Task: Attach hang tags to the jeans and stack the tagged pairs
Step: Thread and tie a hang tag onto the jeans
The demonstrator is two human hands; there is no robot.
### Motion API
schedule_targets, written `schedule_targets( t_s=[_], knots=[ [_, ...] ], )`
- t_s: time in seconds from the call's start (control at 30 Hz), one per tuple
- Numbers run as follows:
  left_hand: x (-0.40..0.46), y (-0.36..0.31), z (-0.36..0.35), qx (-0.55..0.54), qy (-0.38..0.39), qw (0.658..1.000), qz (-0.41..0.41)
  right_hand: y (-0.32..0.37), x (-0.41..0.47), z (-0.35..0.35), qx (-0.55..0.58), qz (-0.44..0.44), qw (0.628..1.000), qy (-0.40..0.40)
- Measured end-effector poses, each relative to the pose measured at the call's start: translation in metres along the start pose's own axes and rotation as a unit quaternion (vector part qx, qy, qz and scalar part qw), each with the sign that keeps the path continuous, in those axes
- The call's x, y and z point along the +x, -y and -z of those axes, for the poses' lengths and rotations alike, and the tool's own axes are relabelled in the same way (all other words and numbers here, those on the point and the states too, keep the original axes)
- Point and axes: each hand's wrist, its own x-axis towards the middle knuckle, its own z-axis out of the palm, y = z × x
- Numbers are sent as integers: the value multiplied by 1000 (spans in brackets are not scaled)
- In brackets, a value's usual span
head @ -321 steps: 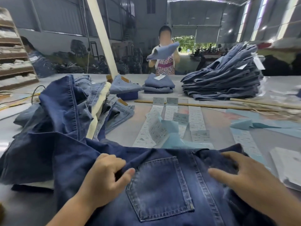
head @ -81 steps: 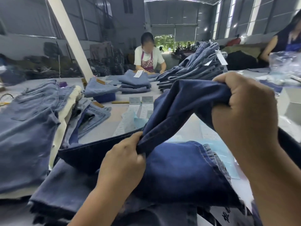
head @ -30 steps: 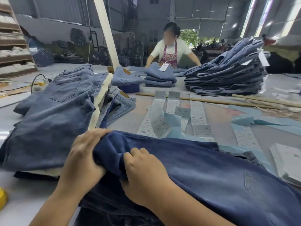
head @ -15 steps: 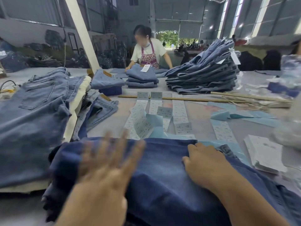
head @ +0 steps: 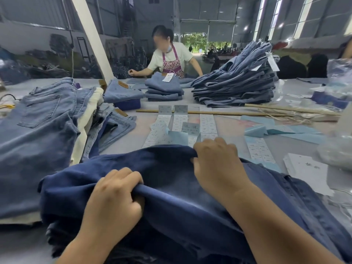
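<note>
Two bare hands grip one dark indigo pair of jeans (head: 171, 187) lying across the near edge of the grey worktable (head: 228, 126). The left hand (head: 114, 199) is clenched round a raised fold of the denim at the near left; the right hand (head: 219, 164) pinches the far fold of the same cloth, fingers curled over its edge. Half a second ago the left hand was spread flat and blurred above the fabric and the right lay knuckles-down on it; now both have closed on folds, and the cloth is bunched higher between them.

Just beyond the right hand lie rows of white printed tag strips (head: 207, 122) on pale blue backing paper (head: 282, 130); their print is too small to read. At the right edge sits a stack of white cards (head: 304, 168) bearing dark handwritten-looking characters that I cannot make out.

To the left rests a heap of faded blue jeans (head: 38, 130), back pocket up. Farther off stands a small folded stack of light blue jeans (head: 163, 88) with a white hang tag (head: 167, 77) on top, its red mark illegible, and a tall pile of grey-blue jeans (head: 238, 82) beside it. A long wooden stick (head: 219, 112) lies across the table before them. Behind the small stack a person in a white shirt and patterned apron (head: 171, 60) leans over the table.
</note>
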Motion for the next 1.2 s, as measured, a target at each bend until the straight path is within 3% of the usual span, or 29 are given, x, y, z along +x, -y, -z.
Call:
schedule_targets(
  t_s=[0.1, 0.17, 0.23, 0.27, 0.37, 0.47, 0.53, 0.6, 0.7, 0.77, 0.87, 0.93, 1.0, 1.07, 1.13, 1.17, 1.2],
  knots=[
    [9, 10, 12, -62, 87, 993, 51, 18, 11, 0, 37, 46, 998, -38],
    [15, 8, 22, -195, 195, 958, 79, 32, 12, -11, 36, 73, 997, -5],
    [21, 2, 20, -265, 206, 937, 99, 41, 9, -27, 13, 90, 994, 52],
    [22, -1, 14, -231, 187, 950, 97, 43, 8, -34, 3, 92, 993, 73],
    [22, -18, -11, 48, 85, 995, 22, 37, 6, -39, 0, 79, 993, 90],
    [14, -20, -26, 38, -43, 996, -68, 25, 2, -33, -6, 41, 993, 108],
    [18, -9, -19, 36, -138, 987, -67, 15, 0, -25, -7, 14, 991, 135],
    [31, 6, -3, 65, -233, 970, -39, 4, 1, -13, -10, -18, 987, 160],
    [52, 46, 18, 77, -280, 955, 62, -13, 6, 2, -22, -58, 979, 196],
    [51, 72, 16, 100, -219, 968, 74, -19, 1, 3, -22, -73, 970, 230],
    [37, 77, 5, 167, -14, 981, 96, -17, -15, -15, -20, -86, 960, 267],
    [34, 67, 3, 88, 9, 990, 112, -13, -21, -25, -25, -88, 962, 256],
    [36, 40, 10, -72, -9, 994, 80, -10, -21, -26, -25, -90, 967, 237],
    [38, -5, 14, -198, 100, 974, 47, -11, -18, -25, -3, -90, 971, 220],
    [31, -51, 9, -188, 273, 943, -33, -17, -17, -20, 40, -97, 975, 194],
    [25, -65, 2, -135, 333, 930, -83, -23, -17, -16, 55, -106, 976, 182],
    [21, -74, -5, -79, 346, 927, -118, -31, -18, -12, 54, -119, 976, 173]
  ],
)
